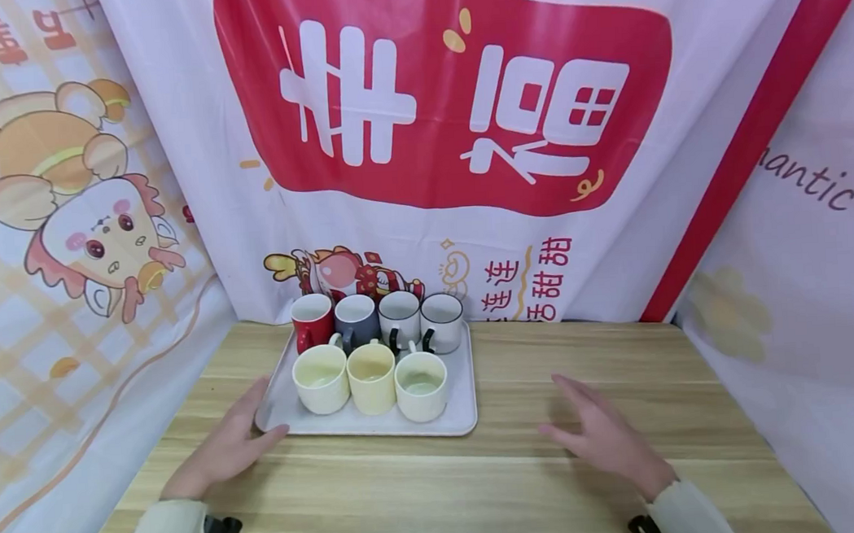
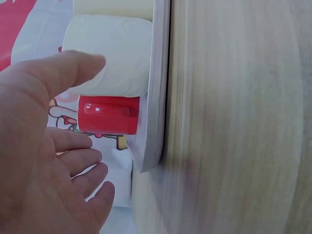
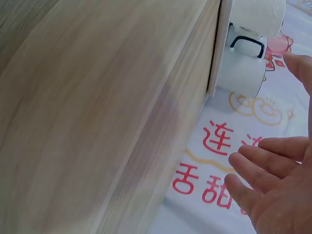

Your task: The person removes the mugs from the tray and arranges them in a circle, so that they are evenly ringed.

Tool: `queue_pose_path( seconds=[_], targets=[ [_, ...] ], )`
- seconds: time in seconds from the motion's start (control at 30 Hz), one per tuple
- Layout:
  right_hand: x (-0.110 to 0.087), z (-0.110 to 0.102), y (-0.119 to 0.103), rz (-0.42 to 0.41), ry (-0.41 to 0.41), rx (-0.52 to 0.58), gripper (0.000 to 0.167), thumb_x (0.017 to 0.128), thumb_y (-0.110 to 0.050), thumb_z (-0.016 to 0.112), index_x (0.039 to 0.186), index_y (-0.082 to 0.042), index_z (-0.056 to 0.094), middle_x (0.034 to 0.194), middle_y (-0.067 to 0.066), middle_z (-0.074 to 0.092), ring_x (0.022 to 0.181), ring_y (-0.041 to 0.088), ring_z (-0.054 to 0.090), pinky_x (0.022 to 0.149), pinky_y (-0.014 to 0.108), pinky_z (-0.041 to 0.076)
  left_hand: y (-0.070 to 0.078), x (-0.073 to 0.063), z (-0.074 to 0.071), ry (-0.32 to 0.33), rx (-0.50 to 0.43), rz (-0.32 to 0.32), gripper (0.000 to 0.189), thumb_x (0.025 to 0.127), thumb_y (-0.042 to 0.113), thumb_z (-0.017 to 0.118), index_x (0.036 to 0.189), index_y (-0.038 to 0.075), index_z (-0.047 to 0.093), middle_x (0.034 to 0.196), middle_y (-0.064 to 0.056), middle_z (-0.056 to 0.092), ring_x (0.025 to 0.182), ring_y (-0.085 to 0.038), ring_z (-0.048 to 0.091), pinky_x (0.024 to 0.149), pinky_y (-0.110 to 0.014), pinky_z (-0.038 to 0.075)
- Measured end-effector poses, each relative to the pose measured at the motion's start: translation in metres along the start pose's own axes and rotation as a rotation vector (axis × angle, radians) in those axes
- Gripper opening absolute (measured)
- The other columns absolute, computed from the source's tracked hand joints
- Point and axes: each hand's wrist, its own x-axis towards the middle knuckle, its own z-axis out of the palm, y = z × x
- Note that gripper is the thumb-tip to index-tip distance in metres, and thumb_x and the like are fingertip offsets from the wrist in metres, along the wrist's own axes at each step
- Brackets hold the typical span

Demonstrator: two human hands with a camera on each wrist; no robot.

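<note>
A pale tray (image 1: pixel 465 411) holds several mugs in two rows. At the back stand a red mug (image 1: pixel 312 322), a grey-blue mug (image 1: pixel 357 324) and two white mugs with black handles, one of them with a dark rim (image 1: pixel 442 324). The front row has a cream mug (image 1: pixel 321 387), a yellow mug (image 1: pixel 372 388) and a whitish mug (image 1: pixel 422 393). My left hand (image 1: pixel 232 437) is beside the tray's left front corner, fingers loosely extended; contact is unclear. Over the table right of the tray, apart from it, my right hand (image 1: pixel 602 431) has spread fingers and holds nothing.
The wooden table (image 1: pixel 412 496) extends in front of the tray and to its right. Behind it hangs a white cloth with a red printed panel (image 1: pixel 451 183). Printed cloths also hang at the left (image 1: pixel 71 321) and right (image 1: pixel 802 276).
</note>
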Motion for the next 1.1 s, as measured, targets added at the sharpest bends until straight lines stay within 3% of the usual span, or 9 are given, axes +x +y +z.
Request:
queue_pose_path(
  seconds=[0.17, 0.27, 0.37, 0.73, 1.1],
  targets=[
    [0.009, 0.006, -0.016, 0.018, 0.000, 0.069, 0.092, 0.090, -0.053, 0.081, 0.158, -0.003, 0.045, 0.160, 0.022, 0.051, 0.146, 0.044, 0.052, 0.122, 0.063, 0.044, -0.012, 0.002, -0.003, -0.029, -0.081, -0.096, 0.096, 0.103, 0.044, 0.067, 0.165, -0.008, 0.016, 0.171, -0.037, 0.015, 0.155, -0.062, 0.018, 0.123, -0.080, 0.022],
    [0.016, 0.010, -0.027, 0.014, -0.008, 0.112, 0.092, 0.088, -0.050, 0.084, 0.157, -0.002, 0.047, 0.159, 0.020, 0.053, 0.146, 0.042, 0.052, 0.123, 0.061, 0.044, -0.017, 0.003, -0.003, -0.055, -0.116, -0.184, 0.099, 0.103, 0.050, 0.064, 0.167, -0.004, 0.011, 0.171, -0.036, 0.016, 0.155, -0.061, 0.019, 0.124, -0.078, 0.024],
    [0.025, 0.015, -0.040, 0.015, -0.018, 0.147, 0.093, 0.085, -0.049, 0.086, 0.157, -0.005, 0.048, 0.159, 0.017, 0.054, 0.148, 0.038, 0.052, 0.125, 0.057, 0.043, -0.021, 0.005, -0.003, -0.066, -0.165, -0.226, 0.102, 0.103, 0.052, 0.064, 0.168, -0.002, 0.007, 0.171, -0.036, 0.017, 0.155, -0.060, 0.022, 0.125, -0.074, 0.027],
    [0.059, 0.044, -0.084, 0.030, -0.032, 0.261, 0.098, 0.079, -0.053, 0.091, 0.156, -0.010, 0.050, 0.158, 0.010, 0.057, 0.149, 0.031, 0.052, 0.128, 0.052, 0.042, -0.029, 0.010, 0.002, -0.067, -0.367, -0.224, 0.098, 0.104, 0.030, 0.068, 0.166, -0.009, 0.002, 0.171, -0.038, 0.010, 0.158, -0.058, 0.014, 0.130, -0.071, 0.021],
    [0.084, 0.070, -0.108, 0.049, -0.016, 0.363, 0.095, 0.079, -0.048, 0.092, 0.155, -0.007, 0.051, 0.155, 0.013, 0.059, 0.144, 0.033, 0.056, 0.121, 0.055, 0.050, -0.028, 0.015, 0.010, -0.054, -0.455, -0.236, 0.096, 0.104, 0.020, 0.068, 0.165, -0.010, 0.000, 0.172, -0.036, 0.006, 0.161, -0.054, 0.010, 0.131, -0.066, 0.019]
  ],
)
